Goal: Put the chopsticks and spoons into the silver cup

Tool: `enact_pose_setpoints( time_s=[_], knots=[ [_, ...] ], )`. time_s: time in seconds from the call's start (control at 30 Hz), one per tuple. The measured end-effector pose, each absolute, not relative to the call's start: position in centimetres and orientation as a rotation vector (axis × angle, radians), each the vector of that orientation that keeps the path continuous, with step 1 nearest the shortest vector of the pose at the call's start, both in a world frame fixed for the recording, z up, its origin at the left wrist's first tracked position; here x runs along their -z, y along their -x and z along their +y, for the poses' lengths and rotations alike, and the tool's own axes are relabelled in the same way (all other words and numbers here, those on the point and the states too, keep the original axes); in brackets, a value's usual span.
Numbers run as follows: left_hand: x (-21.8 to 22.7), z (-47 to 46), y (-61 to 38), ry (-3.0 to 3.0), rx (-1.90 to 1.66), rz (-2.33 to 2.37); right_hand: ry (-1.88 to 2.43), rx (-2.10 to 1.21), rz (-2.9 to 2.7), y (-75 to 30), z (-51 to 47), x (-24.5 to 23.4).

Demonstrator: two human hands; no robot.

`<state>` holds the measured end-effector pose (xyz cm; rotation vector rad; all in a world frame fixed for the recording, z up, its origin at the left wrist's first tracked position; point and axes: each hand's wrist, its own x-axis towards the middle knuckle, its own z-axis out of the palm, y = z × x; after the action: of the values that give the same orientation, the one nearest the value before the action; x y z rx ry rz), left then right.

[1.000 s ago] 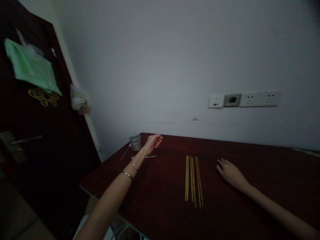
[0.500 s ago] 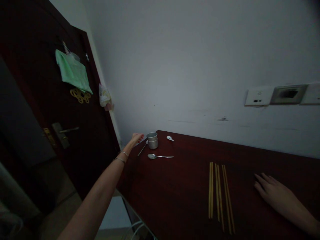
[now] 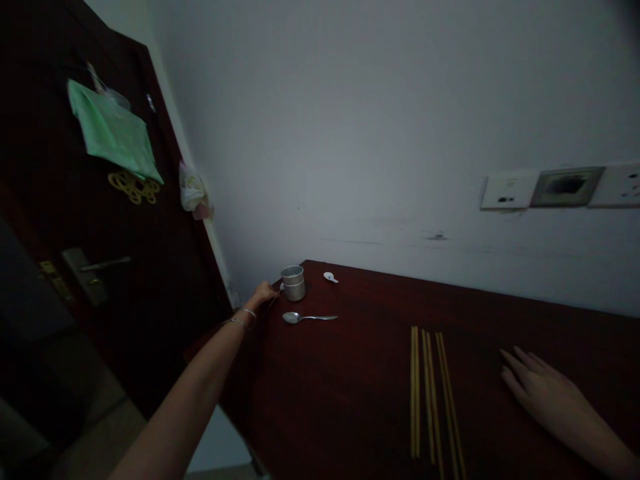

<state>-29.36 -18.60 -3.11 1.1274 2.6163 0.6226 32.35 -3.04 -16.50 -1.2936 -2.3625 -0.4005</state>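
At the far left end of the dark red table, my left hand [image 3: 264, 292] has its fingers pinched at the thin handle of a spoon [image 3: 282, 287] beside a metal cup [image 3: 293, 284]. The hand covers part of that spoon, and its pale bowl end shows by the cup's left side. A metal spoon [image 3: 300, 318] lies crosswise in front of the cup. Behind and right of the cup is a short white spoon [image 3: 330, 277]. My right hand [image 3: 543, 387] rests palm down on the table with its fingers apart, holding nothing. Several wooden chopsticks [image 3: 430, 393] lie in pairs to its left.
The table [image 3: 350, 387] meets a pale wall [image 3: 380, 133] at the back, with sockets [image 3: 509, 191] on the right. A brown door [image 3: 165, 267] stands at the left, with a green cloth [image 3: 116, 130] hanging on it. A plastic bag [image 3: 193, 190] hangs by its frame.
My left hand has come down and closed at the spoon handle beside the cup. The whole view has shifted slightly, moving things leftward. My right hand still lies on the table.
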Motion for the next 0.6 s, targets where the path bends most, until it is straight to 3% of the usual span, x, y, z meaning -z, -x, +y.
enact_pose_setpoints(
  time_s=[0.6],
  knots=[
    [3.2, -17.5, 28.8, -0.99, -0.541, 2.693, 1.38, 0.374, -2.342, -32.2, -3.4, 16.6]
  ],
)
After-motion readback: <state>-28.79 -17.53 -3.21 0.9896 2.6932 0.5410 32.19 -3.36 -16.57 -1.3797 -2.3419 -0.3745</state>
